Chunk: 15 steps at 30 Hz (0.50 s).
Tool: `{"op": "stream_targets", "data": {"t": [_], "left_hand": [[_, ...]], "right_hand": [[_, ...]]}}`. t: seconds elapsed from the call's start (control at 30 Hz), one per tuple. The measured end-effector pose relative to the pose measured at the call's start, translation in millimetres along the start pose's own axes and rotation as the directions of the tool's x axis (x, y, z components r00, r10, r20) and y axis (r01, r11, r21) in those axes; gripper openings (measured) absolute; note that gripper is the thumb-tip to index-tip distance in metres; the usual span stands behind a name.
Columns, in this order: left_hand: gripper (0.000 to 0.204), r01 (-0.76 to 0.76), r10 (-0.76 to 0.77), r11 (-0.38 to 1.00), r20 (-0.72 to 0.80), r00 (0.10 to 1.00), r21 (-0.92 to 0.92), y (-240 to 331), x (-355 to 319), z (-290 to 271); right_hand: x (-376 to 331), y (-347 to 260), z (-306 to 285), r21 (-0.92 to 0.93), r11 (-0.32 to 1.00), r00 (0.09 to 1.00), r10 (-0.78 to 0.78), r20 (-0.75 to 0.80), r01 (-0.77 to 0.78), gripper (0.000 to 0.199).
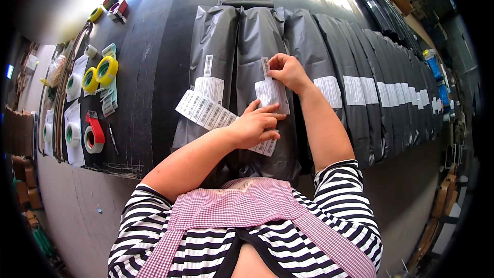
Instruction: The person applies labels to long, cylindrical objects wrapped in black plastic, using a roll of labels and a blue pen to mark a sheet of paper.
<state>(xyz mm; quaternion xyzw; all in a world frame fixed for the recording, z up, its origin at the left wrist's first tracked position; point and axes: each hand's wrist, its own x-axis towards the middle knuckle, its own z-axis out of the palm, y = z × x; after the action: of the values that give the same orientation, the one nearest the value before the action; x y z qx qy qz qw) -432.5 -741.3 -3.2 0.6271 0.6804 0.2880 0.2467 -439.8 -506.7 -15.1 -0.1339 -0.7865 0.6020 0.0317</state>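
Pinching barcode label with right hand, thumb and forefinger together. Left hand, fingers spread, rests on label strip over grey bag, toward near edge of table.

I wear a black-and-white striped shirt with short sleeves, its neckline edged in plain black. Over it sits my checked apron, pink and white, with a pale patch at its far edge and wide straps left and right.
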Motion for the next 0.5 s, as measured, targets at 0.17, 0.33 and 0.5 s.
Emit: {"op": "stream_targets", "data": {"t": [0.17, 0.33, 0.5], "left_hand": [[0.039, 0.027, -0.027, 1.0, 0.015, 1.0, -0.001, 1.5, -1.0, -0.9], [0.038, 0.026, -0.026, 1.0, 0.021, 0.999, 0.004, 2.2, 0.7, 0.0], [0.036, -0.009, 0.01, 1.0, 0.021, 1.0, -0.01, 4.1, 4.7, 0.1]], "right_hand": [[-6.1, -11.8, 9.4, -0.42, 0.89, 0.969, -0.231, -0.086, 0.175, 0.043], [25.4, -11.2, 3.8, -0.415, 0.909, 0.919, -0.201, -0.339, 0.046, 0.054], [27.0, 4.0, 5.0, -0.326, 0.945, 0.836, -0.185, -0.516, 0.008, 0.046]]}}
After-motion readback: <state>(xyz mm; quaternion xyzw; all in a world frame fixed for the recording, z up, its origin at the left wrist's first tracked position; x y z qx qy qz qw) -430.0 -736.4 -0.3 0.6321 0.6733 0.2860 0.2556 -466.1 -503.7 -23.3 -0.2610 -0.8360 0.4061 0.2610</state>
